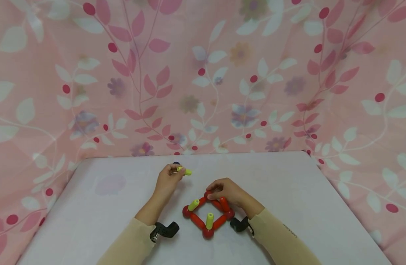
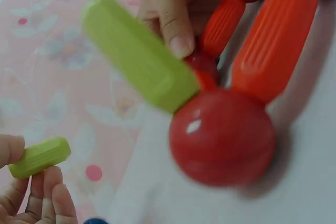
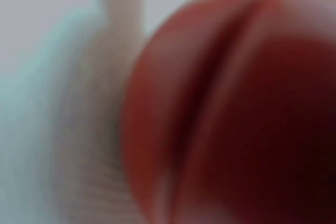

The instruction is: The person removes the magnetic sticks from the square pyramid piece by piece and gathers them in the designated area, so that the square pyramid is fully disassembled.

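My left hand (image 1: 166,182) pinches a yellow-green rod (image 1: 188,172) between thumb and fingers, raised over the back of the table. In the left wrist view that rod (image 2: 43,157) lies slantwise across the fingers. A square frame of red rods (image 1: 198,222) and red balls (image 1: 207,233) rests on the table before me. Yellow-green rods (image 1: 210,221) rise from its near and left balls, and a red rod (image 1: 224,203) from the right one. My right hand (image 1: 232,193) grips the far red ball (image 1: 207,194), partly covering it. A blurred red ball (image 3: 252,108) fills much of the right wrist view.
A dark blue ball (image 1: 176,162) sits behind the left hand, mostly hidden. Both wrists carry black camera mounts (image 1: 170,230) close to the frame's sides. A pink floral curtain (image 1: 203,92) hangs behind the white table (image 1: 275,165).
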Tool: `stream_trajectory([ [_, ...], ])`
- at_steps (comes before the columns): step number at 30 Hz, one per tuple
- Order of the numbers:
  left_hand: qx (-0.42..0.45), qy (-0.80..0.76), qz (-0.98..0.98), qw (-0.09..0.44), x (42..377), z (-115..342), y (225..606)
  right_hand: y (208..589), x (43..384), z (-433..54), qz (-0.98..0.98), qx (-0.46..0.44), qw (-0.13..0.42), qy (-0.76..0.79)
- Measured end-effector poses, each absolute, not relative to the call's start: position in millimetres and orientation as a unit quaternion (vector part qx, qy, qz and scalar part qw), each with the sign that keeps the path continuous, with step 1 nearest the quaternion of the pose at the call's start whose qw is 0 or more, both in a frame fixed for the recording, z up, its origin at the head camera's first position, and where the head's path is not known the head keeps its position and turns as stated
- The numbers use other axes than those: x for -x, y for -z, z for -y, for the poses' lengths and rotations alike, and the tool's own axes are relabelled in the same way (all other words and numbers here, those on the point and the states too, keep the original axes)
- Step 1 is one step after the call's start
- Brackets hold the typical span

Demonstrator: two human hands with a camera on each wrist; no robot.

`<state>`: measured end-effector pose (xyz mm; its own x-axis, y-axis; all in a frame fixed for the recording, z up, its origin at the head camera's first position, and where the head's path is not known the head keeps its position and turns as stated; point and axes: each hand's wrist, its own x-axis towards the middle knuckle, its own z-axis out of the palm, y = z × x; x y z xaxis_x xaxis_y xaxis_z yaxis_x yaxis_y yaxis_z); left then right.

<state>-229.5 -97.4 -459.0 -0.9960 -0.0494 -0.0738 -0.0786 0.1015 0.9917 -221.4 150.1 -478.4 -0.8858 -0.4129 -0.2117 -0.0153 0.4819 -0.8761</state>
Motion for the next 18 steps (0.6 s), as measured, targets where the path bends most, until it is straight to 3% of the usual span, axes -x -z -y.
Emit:
stream_trajectory([
  [7, 0.105, -0.66, -0.744, 0.007, 232, 143, 464, 479, 221, -152, -0.832, 0.119, 0.19, 0.507],
  [18, 0.122, -0.564, -0.817, -0.01, 230, 206, 475, 480, 221, -152, -0.83, 0.102, 0.182, 0.518],
])
